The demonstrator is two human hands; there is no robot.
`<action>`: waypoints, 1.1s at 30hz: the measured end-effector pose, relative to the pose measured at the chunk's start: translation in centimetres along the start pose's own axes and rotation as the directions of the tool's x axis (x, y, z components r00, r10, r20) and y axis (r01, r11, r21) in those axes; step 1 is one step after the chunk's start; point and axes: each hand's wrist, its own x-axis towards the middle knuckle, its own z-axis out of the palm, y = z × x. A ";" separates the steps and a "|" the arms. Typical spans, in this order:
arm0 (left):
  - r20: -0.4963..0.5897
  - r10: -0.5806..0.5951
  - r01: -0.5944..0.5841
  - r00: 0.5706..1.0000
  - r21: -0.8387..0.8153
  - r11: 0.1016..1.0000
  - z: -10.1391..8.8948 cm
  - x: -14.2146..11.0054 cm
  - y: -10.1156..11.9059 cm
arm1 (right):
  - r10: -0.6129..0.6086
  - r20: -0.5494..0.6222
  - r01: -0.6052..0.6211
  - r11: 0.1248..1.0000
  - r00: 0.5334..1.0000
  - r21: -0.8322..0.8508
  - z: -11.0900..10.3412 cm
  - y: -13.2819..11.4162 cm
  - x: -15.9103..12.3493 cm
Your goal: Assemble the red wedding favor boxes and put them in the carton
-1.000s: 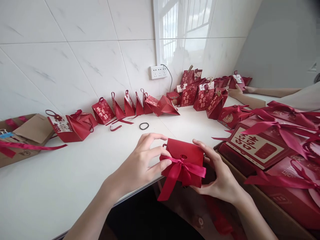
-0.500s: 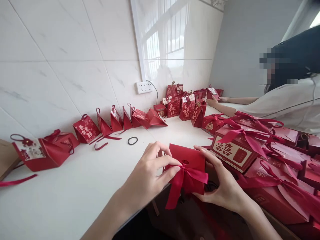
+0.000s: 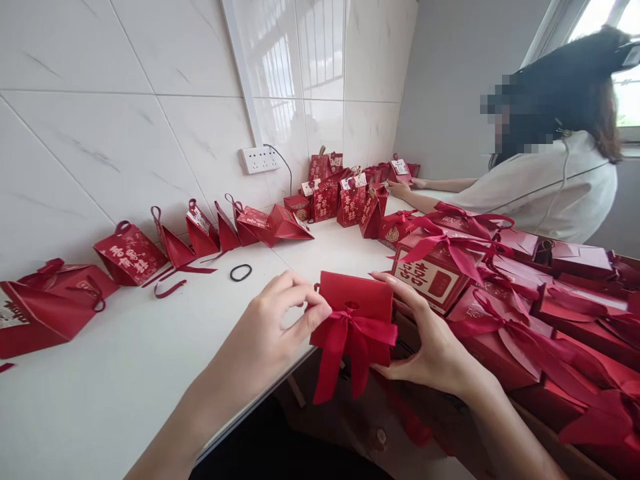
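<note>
A small red gift box (image 3: 357,288) is held up at the table's front edge, its flat flap facing me. My right hand (image 3: 430,340) grips its right side, thumb below and fingers at the top corner. A glossy red ribbon bow (image 3: 350,333) is tied across the front, under a small hole in the flap, with two tails hanging down. My left hand (image 3: 285,320) is closed in a pinch at the bow's left loop, beside the box's left edge. The box's back is hidden.
Several red gift boxes (image 3: 131,255) line the tiled wall, with ribbon scraps and a black hair tie (image 3: 241,273) before them. Ribboned boxes (image 3: 500,360) are piled at the right. A power strip (image 3: 259,160) is on the wall. A co-worker (image 3: 555,180) handles boxes at the far end.
My left fingers have slid from the bow's knot out to its left loop. The view has turned right, showing more of the co-worker and the piled boxes. My right hand keeps its grip.
</note>
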 end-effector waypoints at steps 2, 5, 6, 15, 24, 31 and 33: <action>-0.028 0.002 -0.002 1.000 -0.014 1.000 0.1 -0.1 -0.2 | 0.001 -0.015 -0.001 1.000 1.000 -0.006 -0.2 -0.1 -0.1; 0.005 0.050 -0.050 0.999 -0.032 0.998 -0.2 -0.4 -0.4 | 0.020 -0.032 -0.020 1.000 0.999 0.000 -0.4 0.0 -0.4; 0.041 0.081 -0.079 0.996 -0.049 0.996 -0.4 -0.5 -0.4 | 0.029 -0.033 -0.029 1.000 0.999 0.011 -0.4 0.0 -0.4; 0.169 0.279 -0.253 0.945 -0.160 0.954 -1.3 -0.7 -0.5 | 0.047 0.019 -0.049 0.986 0.999 0.159 -0.6 0.0 -1.1; -0.101 0.660 -0.563 0.745 0.435 0.702 1.3 -0.6 -0.6 | 0.064 0.077 -0.077 0.982 0.995 0.173 -0.4 -0.4 -1.1; -0.267 0.756 -0.469 0.597 0.648 0.600 2.8 -1.1 -1.9 | 0.070 0.064 -0.081 0.979 0.996 0.188 -0.3 -0.5 -1.1; -0.323 0.722 -0.427 0.612 0.634 0.645 3.4 -1.5 -2.0 | 0.055 0.054 -0.064 0.978 0.997 0.197 -0.3 -0.5 -1.1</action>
